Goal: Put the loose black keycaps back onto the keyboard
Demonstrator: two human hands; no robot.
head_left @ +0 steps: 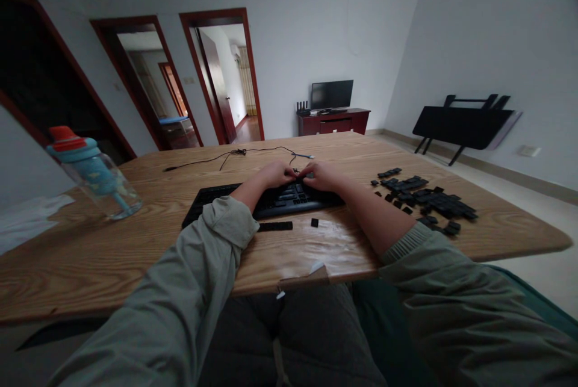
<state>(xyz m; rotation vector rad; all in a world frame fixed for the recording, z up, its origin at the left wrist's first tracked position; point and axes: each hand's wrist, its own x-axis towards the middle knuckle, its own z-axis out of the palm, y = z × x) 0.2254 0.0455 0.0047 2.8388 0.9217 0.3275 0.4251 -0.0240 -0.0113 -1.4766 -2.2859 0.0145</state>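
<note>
A black keyboard (217,195) lies on the wooden table in front of me, with some key positions bare. Above its far edge, my left hand (279,174) and my right hand (320,176) nearly meet, thumbs and fingers bent into pinches. Whatever sits between the fingertips is too small to make out. Both forearms cross over parts of the keyboard and hide them. On the near side of the keyboard lie a long black strip (276,226) and one loose keycap (315,222). A heap of black keycaps (436,199) spreads out to the right of my right forearm.
A black cable (259,149) runs across the back of the table (149,242). At the left stand a clear bottle with a red and blue lid (99,179) and some white paper (31,221). Clear tape (311,275) covers part of the front edge.
</note>
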